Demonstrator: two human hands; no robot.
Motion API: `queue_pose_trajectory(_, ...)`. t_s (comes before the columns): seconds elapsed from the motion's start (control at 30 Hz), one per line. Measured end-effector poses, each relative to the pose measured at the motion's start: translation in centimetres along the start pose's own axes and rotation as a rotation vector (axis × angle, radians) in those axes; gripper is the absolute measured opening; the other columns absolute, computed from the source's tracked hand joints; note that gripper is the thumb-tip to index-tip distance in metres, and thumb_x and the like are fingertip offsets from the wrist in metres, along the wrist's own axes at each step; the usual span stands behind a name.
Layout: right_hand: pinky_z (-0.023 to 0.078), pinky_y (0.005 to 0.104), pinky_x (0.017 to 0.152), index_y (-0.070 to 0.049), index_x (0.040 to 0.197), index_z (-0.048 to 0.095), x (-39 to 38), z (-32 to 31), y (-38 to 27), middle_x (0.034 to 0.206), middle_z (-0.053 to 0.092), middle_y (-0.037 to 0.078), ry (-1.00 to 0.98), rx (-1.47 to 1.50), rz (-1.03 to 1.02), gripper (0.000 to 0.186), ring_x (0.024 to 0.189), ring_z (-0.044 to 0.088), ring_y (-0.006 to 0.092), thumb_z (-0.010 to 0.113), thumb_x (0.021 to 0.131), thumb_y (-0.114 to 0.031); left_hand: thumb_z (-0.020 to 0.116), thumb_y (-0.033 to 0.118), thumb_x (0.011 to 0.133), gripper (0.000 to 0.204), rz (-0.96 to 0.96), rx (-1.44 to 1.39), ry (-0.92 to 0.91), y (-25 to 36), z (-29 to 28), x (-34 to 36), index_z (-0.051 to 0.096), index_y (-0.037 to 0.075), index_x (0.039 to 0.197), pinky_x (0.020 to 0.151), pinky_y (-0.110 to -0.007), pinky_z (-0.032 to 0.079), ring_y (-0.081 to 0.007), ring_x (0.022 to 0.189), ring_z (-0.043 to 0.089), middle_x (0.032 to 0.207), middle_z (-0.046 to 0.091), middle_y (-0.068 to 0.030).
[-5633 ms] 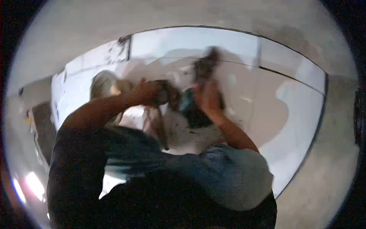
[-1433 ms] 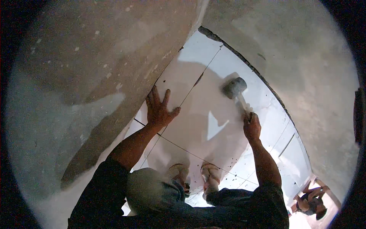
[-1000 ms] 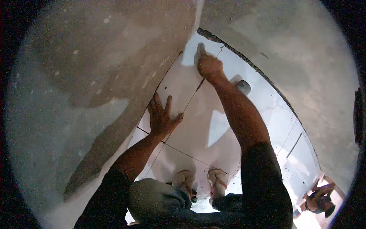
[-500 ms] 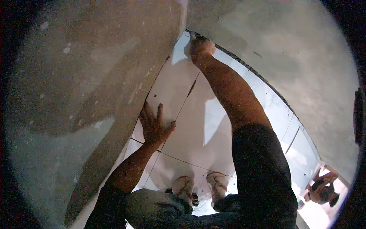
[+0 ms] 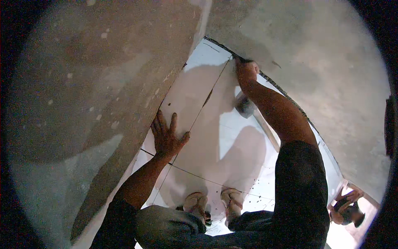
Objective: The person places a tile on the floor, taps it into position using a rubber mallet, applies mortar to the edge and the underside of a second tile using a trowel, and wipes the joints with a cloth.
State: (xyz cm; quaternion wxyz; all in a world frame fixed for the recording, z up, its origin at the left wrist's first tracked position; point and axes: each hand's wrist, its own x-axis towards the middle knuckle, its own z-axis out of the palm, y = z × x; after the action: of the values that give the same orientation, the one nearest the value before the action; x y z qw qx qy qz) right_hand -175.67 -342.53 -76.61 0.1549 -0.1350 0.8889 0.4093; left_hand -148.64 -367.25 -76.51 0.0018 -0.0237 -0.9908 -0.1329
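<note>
My left hand (image 5: 166,135) lies flat on a pale floor tile (image 5: 184,97) beside the left wall, its fingers spread. My right hand (image 5: 247,71) is closed at the far edge of the tiles, right against the right wall. Whatever its fingers grip, if anything, is hidden. A dark gap (image 5: 275,86) runs between the tiles and that wall. Partly beneath my right forearm rests a mallet, with a dark head (image 5: 245,105) and a light wooden handle (image 5: 268,131).
The bare plaster left wall (image 5: 103,83) and right wall (image 5: 323,62) meet in a tight corner ahead. My feet (image 5: 195,202) stand on the tiles. Dark crumbs (image 5: 259,190) lie to their right. Another person (image 5: 347,209) is low down at the far right.
My right hand has moved rightward along the wall edge, away from the corner. The mallet has come into sight beside my forearm. My left hand stays in place.
</note>
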Motion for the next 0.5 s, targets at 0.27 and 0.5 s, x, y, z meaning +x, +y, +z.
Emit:
queue_pose_trajectory(0.27,0.053,0.0486,0.057,-0.004,0.122,0.044,-1.5,7.0,3.8,0.090,0.063,0.021,0.497,0.696,-0.072,0.036,0.076,0.065,0.0343,0.045,0.088,-0.014,0.065,0.053,0.071,0.086,-0.014,-0.007,-0.011,0.5,-0.4,0.3,0.031,0.008,0.137,0.102,-0.064,0.013,-0.0519,0.129,0.015,0.141,0.013,-0.0350)
queue_pose_trajectory(0.5,0.055,0.0455,0.065,-0.002,0.126,0.038,-3.9,5.7,5.6,0.094,0.062,0.022,0.257,0.453,-0.222,0.039,0.077,0.065,0.0362,0.043,0.091,-0.018,0.064,0.053,0.071,0.084,-0.042,-0.026,-0.042,0.7,-0.5,0.2,0.034,0.008,0.136,0.103,-0.063,0.013,-0.0506,0.130,0.014,0.142,0.012,-0.0347)
